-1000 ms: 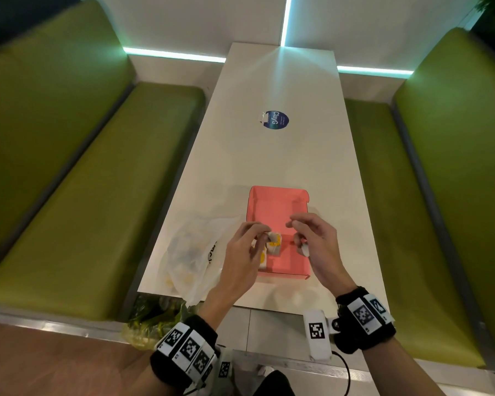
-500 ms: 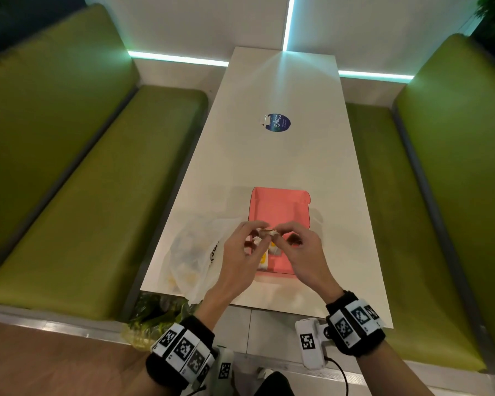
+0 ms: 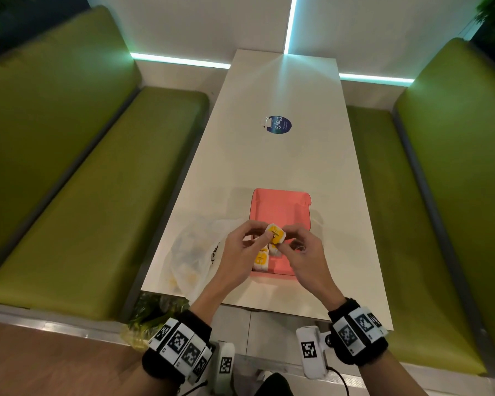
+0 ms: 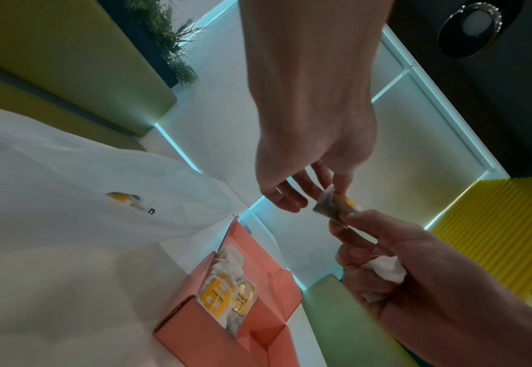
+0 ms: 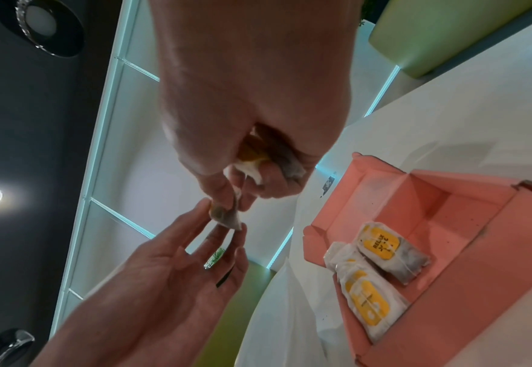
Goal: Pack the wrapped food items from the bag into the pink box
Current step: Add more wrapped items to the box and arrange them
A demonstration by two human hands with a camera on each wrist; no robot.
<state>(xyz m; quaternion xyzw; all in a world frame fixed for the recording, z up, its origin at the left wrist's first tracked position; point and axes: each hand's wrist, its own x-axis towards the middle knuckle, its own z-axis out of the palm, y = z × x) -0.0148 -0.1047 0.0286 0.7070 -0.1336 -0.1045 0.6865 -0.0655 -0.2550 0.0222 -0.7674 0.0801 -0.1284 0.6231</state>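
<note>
Both hands meet just above the near half of the pink box (image 3: 280, 205). My left hand (image 3: 247, 245) and right hand (image 3: 299, 248) each pinch one side of a small wrapped item with a yellow label (image 3: 275, 233). In the right wrist view the right hand (image 5: 246, 111) also keeps a second wrapped item (image 5: 250, 162) tucked in its palm. Two wrapped items (image 5: 387, 250) (image 5: 368, 303) lie side by side in the box's near left corner. The white plastic bag (image 3: 195, 247) lies left of the box, with another item (image 4: 121, 197) showing through it.
The box and bag sit near the front edge of a long white table (image 3: 283, 155). A round blue sticker (image 3: 279, 124) marks its middle. Green benches (image 3: 92, 195) run along both sides. A yellow-green bag (image 3: 152, 315) lies below the table's front left corner.
The hands came together over the box. The item between them has risen a little and now shows its yellow label upward.
</note>
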